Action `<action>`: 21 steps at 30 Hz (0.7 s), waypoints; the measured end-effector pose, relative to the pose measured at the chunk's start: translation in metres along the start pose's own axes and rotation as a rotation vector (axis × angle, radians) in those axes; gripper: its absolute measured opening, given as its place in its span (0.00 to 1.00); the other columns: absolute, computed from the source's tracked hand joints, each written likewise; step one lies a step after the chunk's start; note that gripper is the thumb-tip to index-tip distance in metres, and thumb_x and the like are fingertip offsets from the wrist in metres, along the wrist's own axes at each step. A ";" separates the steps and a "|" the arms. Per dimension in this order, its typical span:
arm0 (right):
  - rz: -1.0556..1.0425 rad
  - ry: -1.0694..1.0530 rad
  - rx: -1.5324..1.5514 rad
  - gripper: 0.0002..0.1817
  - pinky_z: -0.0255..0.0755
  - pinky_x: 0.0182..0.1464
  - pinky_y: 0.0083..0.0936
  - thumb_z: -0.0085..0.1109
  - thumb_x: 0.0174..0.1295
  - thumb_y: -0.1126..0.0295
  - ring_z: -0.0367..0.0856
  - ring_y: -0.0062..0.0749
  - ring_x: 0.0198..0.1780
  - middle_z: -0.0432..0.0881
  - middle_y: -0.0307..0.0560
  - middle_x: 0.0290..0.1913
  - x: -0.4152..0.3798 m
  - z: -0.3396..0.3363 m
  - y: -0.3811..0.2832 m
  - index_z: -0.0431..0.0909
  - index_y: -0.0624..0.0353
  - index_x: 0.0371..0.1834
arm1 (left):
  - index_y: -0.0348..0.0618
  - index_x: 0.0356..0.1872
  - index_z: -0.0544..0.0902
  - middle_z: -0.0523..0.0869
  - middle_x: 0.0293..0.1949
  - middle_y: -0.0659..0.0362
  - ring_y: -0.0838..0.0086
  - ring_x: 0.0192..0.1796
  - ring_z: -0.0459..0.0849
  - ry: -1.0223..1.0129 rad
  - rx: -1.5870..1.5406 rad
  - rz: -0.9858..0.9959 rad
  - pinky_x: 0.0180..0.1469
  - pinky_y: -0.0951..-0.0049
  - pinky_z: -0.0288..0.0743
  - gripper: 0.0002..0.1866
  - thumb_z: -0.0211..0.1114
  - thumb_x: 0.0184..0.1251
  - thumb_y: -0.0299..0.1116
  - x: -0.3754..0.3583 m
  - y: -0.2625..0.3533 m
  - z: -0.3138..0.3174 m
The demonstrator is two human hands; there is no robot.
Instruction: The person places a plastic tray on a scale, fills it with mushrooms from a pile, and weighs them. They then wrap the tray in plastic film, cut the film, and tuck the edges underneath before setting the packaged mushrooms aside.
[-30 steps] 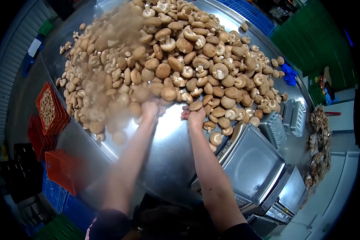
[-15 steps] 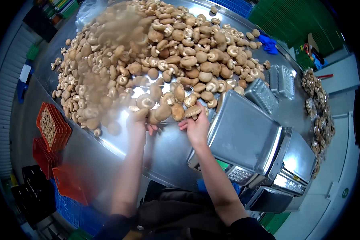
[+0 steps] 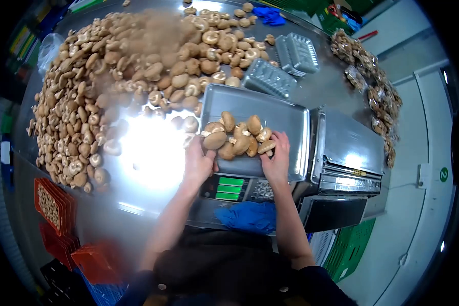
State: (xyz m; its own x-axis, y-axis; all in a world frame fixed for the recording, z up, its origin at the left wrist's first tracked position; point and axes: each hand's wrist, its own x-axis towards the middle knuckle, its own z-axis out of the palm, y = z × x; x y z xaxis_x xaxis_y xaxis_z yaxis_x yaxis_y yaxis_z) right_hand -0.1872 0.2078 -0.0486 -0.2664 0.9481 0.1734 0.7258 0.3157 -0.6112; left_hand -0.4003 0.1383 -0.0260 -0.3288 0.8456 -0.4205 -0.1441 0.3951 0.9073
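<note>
A clear plastic tray of shiitake mushrooms (image 3: 238,135) is over the metal pan of a weighing scale (image 3: 290,117); the tray's walls barely show against the metal. My left hand (image 3: 199,162) grips its left end, thumb on the near side. At the opposite end, my right hand (image 3: 276,158) is closed round the edge beside a tilted mushroom. Green digits glow on the scale's display (image 3: 229,188), below the pan and between my forearms.
A large heap of loose mushrooms (image 3: 81,97) covers the table's left and far side. Nested clear trays (image 3: 269,78) lie behind the scale. Bagged mushrooms (image 3: 385,102) line the right edge. A blue cloth (image 3: 247,217) lies before the scale; red baskets (image 3: 56,209) stand lower left.
Both hands have carried the tray of mushrooms from beside the heap to the right, over the scale pan. The view has turned rightward too.
</note>
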 end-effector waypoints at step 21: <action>-0.343 0.106 0.105 0.28 0.64 0.65 0.39 0.65 0.56 0.69 0.67 0.47 0.65 0.67 0.50 0.66 0.024 -0.017 -0.030 0.70 0.56 0.61 | 0.37 0.53 0.77 0.77 0.52 0.55 0.75 0.34 0.80 0.148 0.580 0.680 0.34 0.78 0.78 0.25 0.69 0.50 0.16 -0.006 0.000 -0.003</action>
State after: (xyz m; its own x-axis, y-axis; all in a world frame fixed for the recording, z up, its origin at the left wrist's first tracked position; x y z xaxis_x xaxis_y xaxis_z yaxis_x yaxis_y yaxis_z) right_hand -0.2045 0.2217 -0.0132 -0.4122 0.7879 0.4574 0.5351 0.6157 -0.5784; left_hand -0.4011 0.1320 -0.0231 -0.2937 0.9236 0.2463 0.6046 -0.0201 0.7963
